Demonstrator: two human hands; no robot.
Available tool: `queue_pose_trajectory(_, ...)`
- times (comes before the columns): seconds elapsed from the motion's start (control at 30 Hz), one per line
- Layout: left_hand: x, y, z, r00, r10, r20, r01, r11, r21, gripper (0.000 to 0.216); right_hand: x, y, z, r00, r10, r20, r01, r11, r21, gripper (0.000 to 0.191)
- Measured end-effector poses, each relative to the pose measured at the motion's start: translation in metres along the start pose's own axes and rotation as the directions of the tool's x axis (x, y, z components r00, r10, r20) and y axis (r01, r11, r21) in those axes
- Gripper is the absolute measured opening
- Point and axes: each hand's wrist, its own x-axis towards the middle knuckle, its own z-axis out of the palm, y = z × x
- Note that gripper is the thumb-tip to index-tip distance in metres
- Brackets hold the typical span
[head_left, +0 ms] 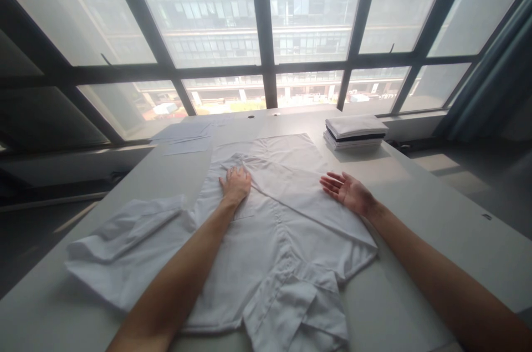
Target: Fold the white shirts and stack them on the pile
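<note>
The white shirt is lying spread across the grey table, near a stack of folded clothes. The left hand is pressing flat on its cloth, fingers spread and grasping nothing, while the right hand is lying palm up and empty at its right edge. The shirt is looking light, soft and limp, so a hem or folded edge seems the surest hold.

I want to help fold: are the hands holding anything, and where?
Nothing is held. The left hand lies flat on the shirt; the right hand is open at its edge.
</note>
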Motion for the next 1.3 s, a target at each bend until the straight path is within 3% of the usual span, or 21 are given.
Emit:
queue_pose_trajectory(0.6,-0.0020,0.0022,-0.0034,0.999,0.027,0.018,-0.027,1.000,0.000,0.050,-0.0004,-0.0002,0.0009,1.000,-0.011,-0.011,0.011,1.000,-0.001,0.039)
queue_pose_trajectory(0.9,-0.0011,0.0021,-0.0022,1.000,-0.004,0.025,0.006,0.998,-0.059,0.059,-0.0023,-0.0002,0.0020,1.000,-0.026,-0.007,0.026,0.999,-0.020,0.040)
queue_pose_trajectory(1.07,-0.0029,0.0027,-0.0030,1.000,0.019,0.018,-0.019,1.000,-0.017,0.054,-0.0021,-0.0002,0.0018,1.000,-0.022,-0.005,0.022,0.999,-0.023,0.040)
queue_pose_trajectory(1.3,-0.0031,0.0045,-0.0043,0.998,-0.059,0.006,0.058,0.997,0.053,0.053,-0.0027,-0.0005,0.0018,1.000,-0.028,-0.010,0.028,0.999,-0.018,0.041)
